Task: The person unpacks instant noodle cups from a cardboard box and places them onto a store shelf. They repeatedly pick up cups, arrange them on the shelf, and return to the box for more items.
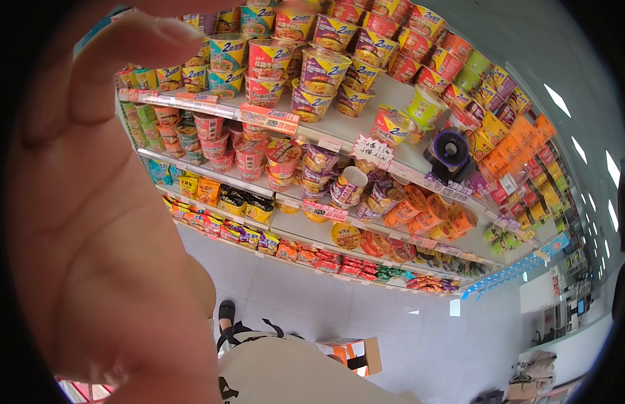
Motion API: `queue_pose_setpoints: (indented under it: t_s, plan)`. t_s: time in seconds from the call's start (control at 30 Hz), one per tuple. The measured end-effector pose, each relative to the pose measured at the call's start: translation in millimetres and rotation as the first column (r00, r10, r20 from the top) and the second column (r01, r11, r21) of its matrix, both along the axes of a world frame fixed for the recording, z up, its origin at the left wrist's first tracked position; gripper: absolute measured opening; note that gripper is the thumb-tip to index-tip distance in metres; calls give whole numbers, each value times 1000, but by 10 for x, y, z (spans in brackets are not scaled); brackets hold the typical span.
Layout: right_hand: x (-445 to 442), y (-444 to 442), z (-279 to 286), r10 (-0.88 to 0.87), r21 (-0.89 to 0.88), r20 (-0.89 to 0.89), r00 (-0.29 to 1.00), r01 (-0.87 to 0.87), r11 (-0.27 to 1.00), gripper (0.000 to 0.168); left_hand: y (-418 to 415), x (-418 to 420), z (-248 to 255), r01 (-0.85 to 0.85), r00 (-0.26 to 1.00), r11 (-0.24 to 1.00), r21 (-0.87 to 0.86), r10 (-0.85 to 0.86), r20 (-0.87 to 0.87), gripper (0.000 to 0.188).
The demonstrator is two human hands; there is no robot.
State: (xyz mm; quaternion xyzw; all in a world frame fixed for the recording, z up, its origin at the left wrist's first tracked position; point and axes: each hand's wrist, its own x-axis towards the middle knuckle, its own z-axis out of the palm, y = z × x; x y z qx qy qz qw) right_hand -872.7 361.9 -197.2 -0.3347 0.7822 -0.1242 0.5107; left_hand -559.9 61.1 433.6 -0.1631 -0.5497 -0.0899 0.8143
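My left hand (115,217) fills the left side of the picture, very near the camera. Its palm faces the lens with nothing in it, and a bent finger curls across the top left. Another fingertip blurs along the upper edge. I do not see my right hand. Beyond the palm stands a shop shelf (373,113) stacked with instant noodle cups (322,76) in purple, red, teal and yellow. Below my light shirt (292,371), an orange and white carton (350,351) shows an open flap; a small brownish patch at its edge is too small to tell.
A black device with a round purple-rimmed front (449,149) stands at the shelf edge. Bagged noodles (241,235) line the lower shelves. Grey floor tiles (302,298) run below, with my black shoe (226,310). A white counter (570,348) is at the right.
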Motion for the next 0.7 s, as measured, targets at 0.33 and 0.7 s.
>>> queue_pose_setpoints:
  t_s: [0.33,0.7]
  plan:
    - [271,152,85,-133,19,51,990,132,991,32,-455,-609,-2,165,986,986,36,-164,-21,35]
    - [487,239,-28,-179,2,39,983,179,984,31,-469,30,194,-11,992,991,135,27,-123,36]
